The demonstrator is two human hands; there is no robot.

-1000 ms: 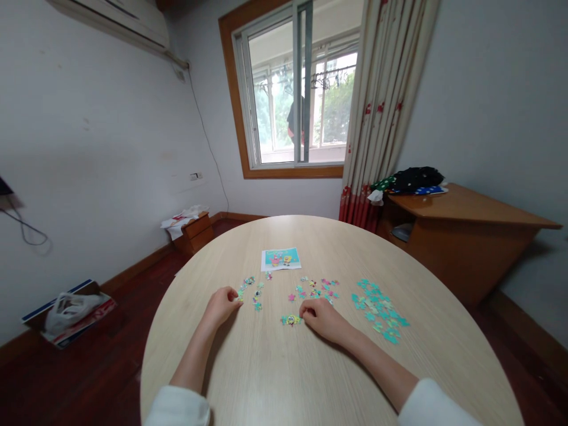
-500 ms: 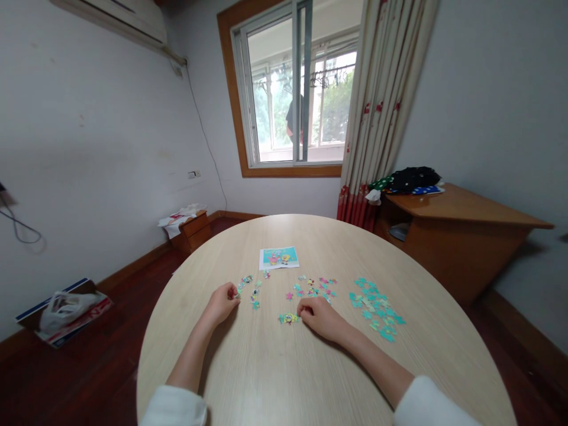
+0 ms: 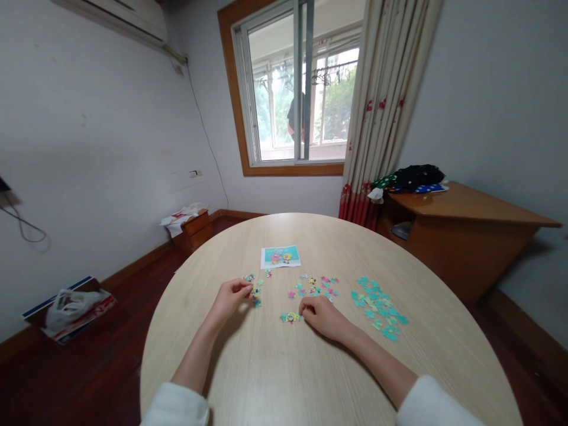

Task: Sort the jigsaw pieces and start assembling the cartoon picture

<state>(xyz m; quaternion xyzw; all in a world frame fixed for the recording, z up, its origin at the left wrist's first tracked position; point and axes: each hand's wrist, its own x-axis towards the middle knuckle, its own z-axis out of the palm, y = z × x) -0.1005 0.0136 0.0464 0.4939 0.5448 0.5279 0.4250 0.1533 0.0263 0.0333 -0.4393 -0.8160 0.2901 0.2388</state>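
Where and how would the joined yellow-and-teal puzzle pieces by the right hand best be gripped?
Probably by the near and far edges at their right end, coming from the right: the joined puzzle pieces lie flat, wider than deep, and the right hand is at that end. Whether it touches them is unclear.

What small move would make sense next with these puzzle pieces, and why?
Perhaps lift one piece from the small cluster with the left hand: its fingertips are right there, while the right hand rests beside the yellow-faced patch. Whether it holds one is unclear.
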